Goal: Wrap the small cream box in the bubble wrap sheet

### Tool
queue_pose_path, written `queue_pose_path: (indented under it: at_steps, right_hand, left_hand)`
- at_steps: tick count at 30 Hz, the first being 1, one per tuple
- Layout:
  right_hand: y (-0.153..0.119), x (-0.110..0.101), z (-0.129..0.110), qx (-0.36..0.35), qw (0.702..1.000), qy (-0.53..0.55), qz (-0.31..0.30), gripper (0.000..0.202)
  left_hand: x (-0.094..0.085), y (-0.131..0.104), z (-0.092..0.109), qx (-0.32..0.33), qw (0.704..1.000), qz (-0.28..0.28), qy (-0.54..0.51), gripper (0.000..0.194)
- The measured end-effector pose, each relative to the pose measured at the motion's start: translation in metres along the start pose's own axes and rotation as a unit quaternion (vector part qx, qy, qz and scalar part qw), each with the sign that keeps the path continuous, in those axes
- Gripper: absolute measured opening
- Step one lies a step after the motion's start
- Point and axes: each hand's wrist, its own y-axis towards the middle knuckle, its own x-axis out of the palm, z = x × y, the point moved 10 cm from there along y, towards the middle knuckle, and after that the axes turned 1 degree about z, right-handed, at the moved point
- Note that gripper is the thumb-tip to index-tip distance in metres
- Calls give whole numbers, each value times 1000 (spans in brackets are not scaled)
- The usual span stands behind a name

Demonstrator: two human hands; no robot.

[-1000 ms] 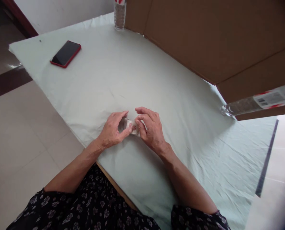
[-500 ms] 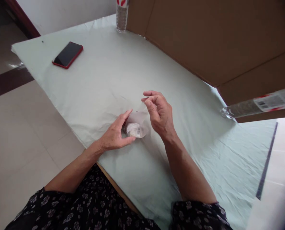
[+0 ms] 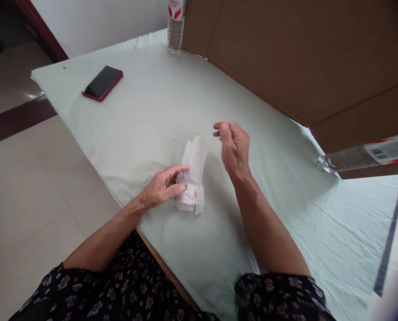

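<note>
A small white package in a translucent plastic bag (image 3: 194, 178) lies on the pale green tablecloth, its flat end pointing away from me. What is inside the plastic cannot be made out. My left hand (image 3: 162, 185) grips the package from its left side, with the thumb and fingertips pressed on the plastic. To the right of the bag and apart from it, my right hand (image 3: 235, 145) is raised over the cloth. Its thumb and fingers are pinched together; anything between them is too small or hidden to see.
A phone in a red case (image 3: 103, 83) lies at the far left of the cloth (image 3: 145, 98). A large brown cardboard sheet (image 3: 285, 53) stands at the back right. One clear bottle (image 3: 175, 31) is upright at its left end, another bottle (image 3: 362, 156) is at its right.
My right hand has moved up and right, away from the plastic. The bag now lies longer and flatter, and my left hand has closed further onto it. The view has shifted slightly.
</note>
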Motion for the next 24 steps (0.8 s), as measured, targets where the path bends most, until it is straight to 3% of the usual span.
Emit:
queue_pose_path:
  at_steps: [1, 3, 5, 7, 9, 12, 15, 18, 21, 24]
  right_hand:
    - [-10, -6, -7, 4, 1000, -1, -2, 32]
    - [-35, -4, -23, 6, 997, -27, -67, 30]
    - [-60, 10, -34, -8, 984, -88, -155, 34]
    - [-79, 24, -38, -23, 966, -160, -200, 47]
    - [-87, 35, -34, -27, 953, -217, -210, 53]
    - [-85, 42, -21, -5, 950, -239, -202, 31]
    - [-74, 33, -3, 52, 968, -173, -176, 23]
    - [-68, 17, 19, 134, 981, -21, -140, 21]
    - [-72, 16, 38, 224, 958, 124, -127, 19]
    - [-81, 27, 47, 296, 918, 222, -145, 19]
  left_hand:
    - [0, 0, 0, 1, 1000, 1, -11, 64]
    - [0, 0, 3, 11, 999, 3, -33, 67]
    - [1, 0, 6, 23, 998, 2, -59, 68]
    - [1, -1, 8, 30, 996, 2, -82, 69]
    - [1, -2, 8, 35, 995, 0, -98, 70]
    - [1, -2, 7, 50, 993, -5, -105, 70]
    - [-3, -1, 3, 61, 992, 3, -114, 69]
    - [-14, 1, 0, 68, 989, 49, -122, 65]
    - [-20, 3, 5, 82, 989, 88, -81, 60]
    - [-31, -3, 20, 118, 973, 178, 90, 54]
